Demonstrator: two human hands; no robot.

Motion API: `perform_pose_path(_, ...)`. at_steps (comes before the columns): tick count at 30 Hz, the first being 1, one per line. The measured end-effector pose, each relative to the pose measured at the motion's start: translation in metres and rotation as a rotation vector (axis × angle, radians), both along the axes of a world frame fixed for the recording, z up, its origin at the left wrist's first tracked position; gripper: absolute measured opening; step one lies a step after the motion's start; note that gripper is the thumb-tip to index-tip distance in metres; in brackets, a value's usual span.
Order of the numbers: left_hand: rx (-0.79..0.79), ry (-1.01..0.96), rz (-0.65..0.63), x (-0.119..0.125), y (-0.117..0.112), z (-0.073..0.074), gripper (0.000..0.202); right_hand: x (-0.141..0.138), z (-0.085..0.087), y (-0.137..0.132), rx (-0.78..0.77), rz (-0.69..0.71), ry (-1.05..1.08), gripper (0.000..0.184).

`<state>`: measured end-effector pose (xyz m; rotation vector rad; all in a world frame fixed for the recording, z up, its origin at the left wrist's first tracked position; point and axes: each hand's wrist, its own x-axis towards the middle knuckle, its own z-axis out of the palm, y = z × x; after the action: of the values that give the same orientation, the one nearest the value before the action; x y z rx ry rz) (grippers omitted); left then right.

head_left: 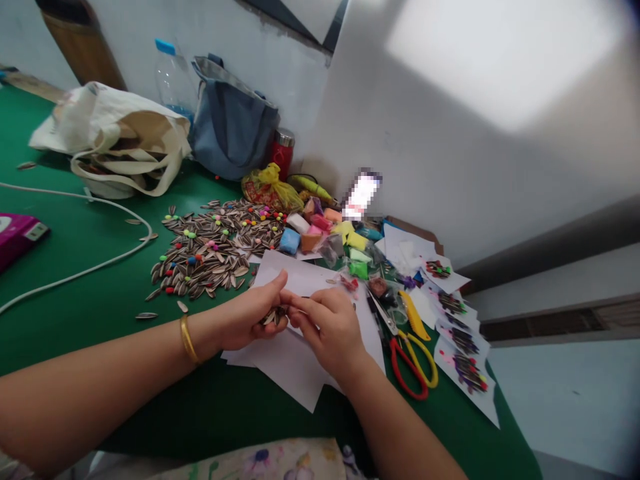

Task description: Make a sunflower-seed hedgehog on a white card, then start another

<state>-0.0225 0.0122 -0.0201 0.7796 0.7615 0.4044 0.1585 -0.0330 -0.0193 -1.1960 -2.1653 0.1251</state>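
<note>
The left hand point(253, 319), palm up, cups a few striped seeds point(274, 315) above white paper point(290, 367); the right hand point(330, 327) has its fingers close together at the left one's fingertips, and whether they pinch a seed I cannot tell. Scissors point(394, 360) lie to the right. Beyond the hands a seed heap point(220, 247) spreads beside coloured blocks point(311, 241), a blue bag point(233, 130) standing behind on the green table point(100, 300)

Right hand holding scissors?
No: the scissors lie on the table, apart from the right hand, which is near sunflower seeds in the left hand.
</note>
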Motion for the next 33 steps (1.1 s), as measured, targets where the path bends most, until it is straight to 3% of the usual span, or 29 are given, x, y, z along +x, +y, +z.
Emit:
perform_pose_path(6,0.008,0.122,-0.015,0.004,-0.003,-0.001,0.074,-0.002,-0.002,0.002,-0.135,0.024,0.043,0.032)
perform_pose_path(12,0.082,0.113,-0.094,0.006,-0.007,-0.004,0.074,-0.003,0.002,0.002,-0.337,0.061,0.095,0.009)
perform_pose_path(16,0.107,0.087,-0.105,0.006,-0.009,-0.002,0.068,0.0,0.006,0.003,-0.344,0.01,0.211,0.01)
perform_pose_path(22,0.32,0.112,0.006,0.004,-0.004,-0.005,0.035,0.005,0.003,0.008,-0.429,-0.036,0.425,0.016)
perform_pose_path(26,0.336,0.106,0.063,0.003,-0.003,-0.007,0.03,0.003,0.003,0.008,-0.474,-0.029,0.504,0.022)
perform_pose_path(29,0.35,0.112,0.104,0.002,-0.002,-0.007,0.029,0.0,0.003,0.007,-0.464,-0.049,0.534,0.012)
perform_pose_path(33,0.6,0.28,0.038,-0.004,0.007,-0.007,0.034,0.004,-0.001,0.009,-0.496,-0.059,0.635,0.009)
